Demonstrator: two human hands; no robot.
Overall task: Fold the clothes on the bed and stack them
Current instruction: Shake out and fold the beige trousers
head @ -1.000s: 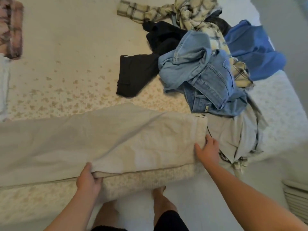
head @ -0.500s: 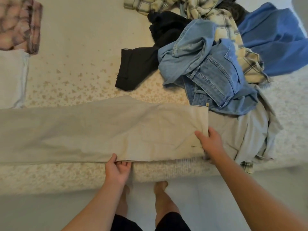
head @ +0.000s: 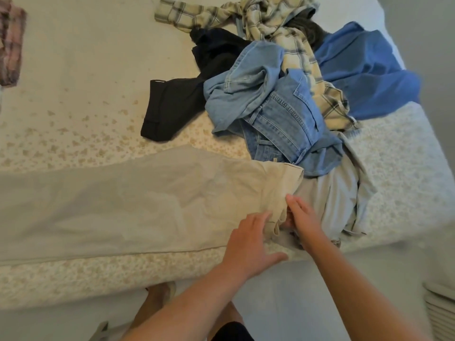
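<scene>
**A:** Which step are you on?

**B:** You're working the beige trousers (head: 138, 200), laid lengthwise along the near edge of the bed (head: 73, 70). Judging by how both hands meet at the waistband end, you're gathering that end, probably to carry it across toward the legs on your left.

**A:** How do the hands stand?

**B:** Your left hand (head: 248, 244) lies flat on the cloth just short of the waistband, fingers straight and spread, thumb out over the mattress edge, gripping nothing. Your right hand (head: 304, 220) sits at the bunched waistband; its upper fingers look straight, but the thumb and lower fingers are hidden under the fabric, so I can't tell whether you've actually pinched it.

**A:** And the next move?

**B:** You'd want a firm hold on both corners of the waistband before lifting, since it's rumpled and touches a pale grey garment (head: 332, 200) beneath; that could drag along.

**A:** The rest of the load?

**B:** Unfolded still: blue jeans (head: 278, 114), a black garment (head: 177, 104), a plaid shirt (head: 273, 23) and a blue top (head: 362, 70), heaped beyond your hands. Something pink and plaid (head: 11, 45) lies far left, seemingly folded.
</scene>
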